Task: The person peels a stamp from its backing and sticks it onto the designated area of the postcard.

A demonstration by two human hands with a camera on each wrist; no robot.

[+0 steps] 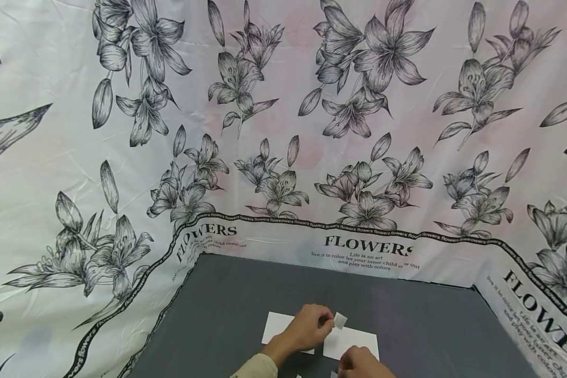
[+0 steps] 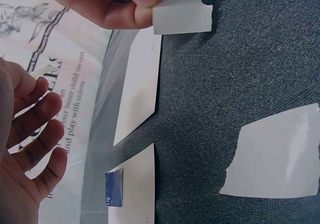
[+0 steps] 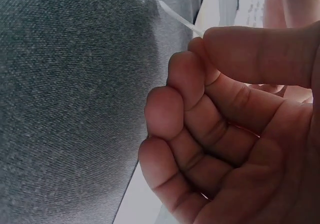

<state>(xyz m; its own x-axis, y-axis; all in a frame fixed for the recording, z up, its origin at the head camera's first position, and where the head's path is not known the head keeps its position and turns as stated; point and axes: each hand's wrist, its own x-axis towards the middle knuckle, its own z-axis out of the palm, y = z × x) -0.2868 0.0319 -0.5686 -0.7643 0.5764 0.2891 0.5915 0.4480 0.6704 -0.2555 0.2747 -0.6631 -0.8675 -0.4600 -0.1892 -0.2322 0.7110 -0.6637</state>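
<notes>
Over the two white cards, my left hand [image 1: 308,326] pinches a small whitish piece [image 1: 340,320] between thumb and fingertips. My right hand [image 1: 360,362] is lower and to the right, at the near edge of the right card [image 1: 352,344]. Between its thumb and index finger it grips a small white paper piece [image 2: 182,15] with a ragged end, seen edge-on in the right wrist view. The left card [image 1: 276,326] lies partly under my left hand. A small blue sticker-like square [image 2: 114,188] sits on it, hidden in the head view.
A larger glossy white paper piece [image 2: 275,154] with a torn edge lies on the dark grey tabletop [image 1: 245,283], nearer me than the cards. A flower-printed white curtain [image 1: 283,247] encloses the table at the back and sides.
</notes>
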